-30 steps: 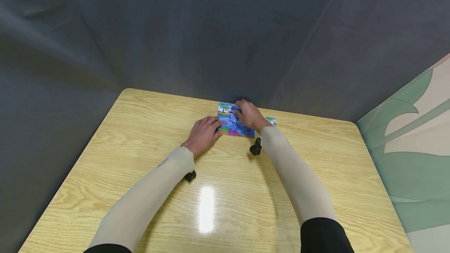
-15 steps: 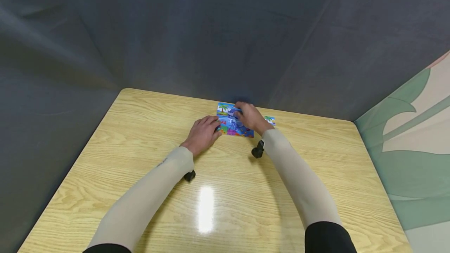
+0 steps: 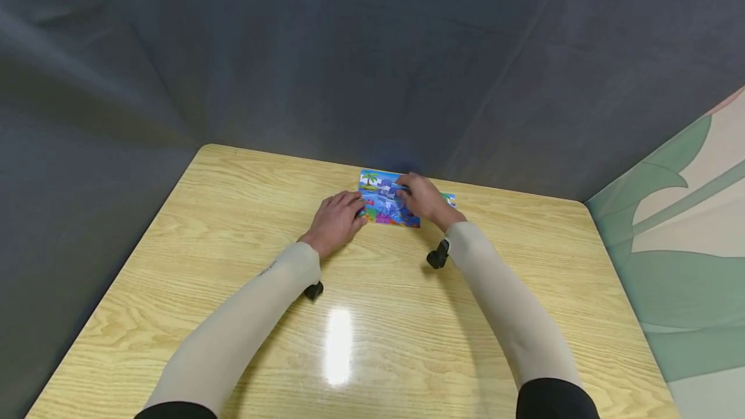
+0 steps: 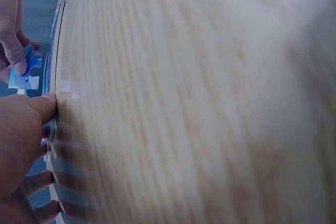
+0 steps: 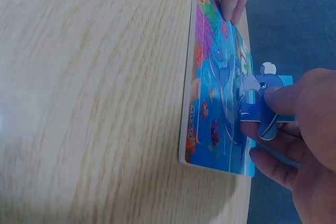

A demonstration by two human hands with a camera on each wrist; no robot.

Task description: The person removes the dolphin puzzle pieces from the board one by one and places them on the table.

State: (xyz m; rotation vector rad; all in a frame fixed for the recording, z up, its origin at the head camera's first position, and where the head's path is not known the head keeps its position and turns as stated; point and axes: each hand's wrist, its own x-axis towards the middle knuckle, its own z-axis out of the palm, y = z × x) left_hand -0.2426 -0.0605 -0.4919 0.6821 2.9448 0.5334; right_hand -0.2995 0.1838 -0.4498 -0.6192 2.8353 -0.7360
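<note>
A thin board with a printed sea picture [image 3: 384,217] lies near the table's far edge. The right hand [image 3: 427,199] is above its right part. In the right wrist view the right hand [image 5: 315,129] pinches a blue jigsaw piece [image 5: 266,98] with a dolphin's eye on it, tilted over the board [image 5: 210,103]. The same piece [image 4: 26,74] shows in the left wrist view. The left hand [image 3: 334,222] rests at the board's left edge, fingers spread and lightly bent; its thumb [image 4: 44,106] touches the edge in the left wrist view.
A small picture with a palm tree [image 3: 449,198] lies right of the board, partly behind the right hand. Dark cloth [image 3: 349,57] hangs beyond the wooden table [image 3: 233,212]. A patterned green and beige cloth [image 3: 687,302] is at the right.
The right hand has moved a little to the right and nearer the person, uncovering more of the board's top and covering part of the small palm picture. The left hand has stayed in place.
</note>
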